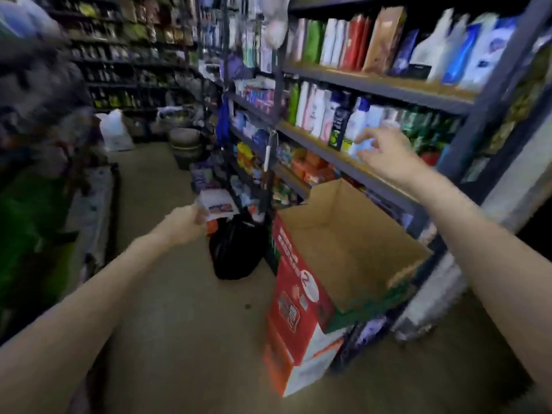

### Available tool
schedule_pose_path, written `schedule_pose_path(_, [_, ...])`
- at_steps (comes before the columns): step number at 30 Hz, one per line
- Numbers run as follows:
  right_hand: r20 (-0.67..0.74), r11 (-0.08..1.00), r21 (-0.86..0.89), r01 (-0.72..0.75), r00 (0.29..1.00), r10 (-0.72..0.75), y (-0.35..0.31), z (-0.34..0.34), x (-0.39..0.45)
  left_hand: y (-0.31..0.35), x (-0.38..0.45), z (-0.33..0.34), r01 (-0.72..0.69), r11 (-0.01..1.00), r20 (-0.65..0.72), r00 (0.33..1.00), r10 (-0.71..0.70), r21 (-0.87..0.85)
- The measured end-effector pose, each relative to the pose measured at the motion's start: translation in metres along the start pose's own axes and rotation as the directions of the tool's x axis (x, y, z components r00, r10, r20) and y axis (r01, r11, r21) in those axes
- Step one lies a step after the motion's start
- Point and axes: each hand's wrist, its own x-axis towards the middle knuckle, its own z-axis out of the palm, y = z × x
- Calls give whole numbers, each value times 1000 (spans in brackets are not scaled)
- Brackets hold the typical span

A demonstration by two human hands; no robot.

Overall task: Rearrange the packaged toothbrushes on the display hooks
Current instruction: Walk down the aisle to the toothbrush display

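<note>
Packaged toothbrushes [254,40], prob the blurred hanging packs at top centre of the head view, hang on the shelf upright, well above and apart from both hands; too smeared to be sure. One long white pack [268,150] hangs lower on the same post, between the hands but touching neither.

Right hand [385,153] is up at the mid shelf [313,138], fingers loosely spread, holding nothing, tips near a white bottle [357,124] w/ blue cap; contact can't be told. Rows of shampoo bottles fill that shelf and the one above.

Left hand [185,224] is out low over the aisle floor, fingers curled; it seems to pinch a white packet [216,204], but blur leaves the grip unclear.

Open cardboard box [337,249], red side panel, stands on the floor against the shelving below the right forearm. Black plastic bag [236,249] sits just beside it, left side.
</note>
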Motion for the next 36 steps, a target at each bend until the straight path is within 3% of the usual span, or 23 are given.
schedule_pose_path(2, [-10, 998, -50, 30, 999, -31, 9, 34, 58, -5, 53, 4, -26, 999, 3, 1000, 26, 23])
schedule_pose_path(4, [33, 996, -45, 77, 997, -76, 14, 73, 117, -27, 100, 14, -43, 992, 101, 994, 31, 118])
schedule_pose_path(8, [117, 983, -33, 180, 978, -176, 9, 147, 234, -95, 185, 18, 23, 967, 208, 975, -78, 255])
schedule_pose_path(12, [207, 977, 20, 212, 955, -212, -24, 226, 342, -154, 265, -16, 172, 947, 112, 971, -209, 271])
schedule_pose_path(15, [345, 944, 220, 245, 886, -310, -60, 296, 409, -195, 341, -45, 256, 933, -23, 966, -259, 251])
schedule_pose_path(17, [347, 928, 281, 244, 876, -335, -81, 343, 451, -226, 397, -60, 281, 930, -79, 960, -270, 237])
schedule_pose_path(22, [333, 946, 262, 191, 902, -275, -121, 435, 582, -307, 543, -91, 165, 975, -77, 985, -154, 152])
schedule_pose_path(29, [290, 990, 130, 53, 953, -90, -132, 495, 759, -368, 758, -144, 4, 998, -29, 1000, -2, 58])
schedule_pose_path(33, [251, 993, 113, -40, 968, 10, -121, 544, 865, -396, 885, -148, -156, 963, 68, 987, 144, 221])
schedule_pose_path(36, [228, 990, 134, -49, 974, 18, -119, 588, 951, -417, 977, -163, -191, 927, 123, 980, 159, 323])
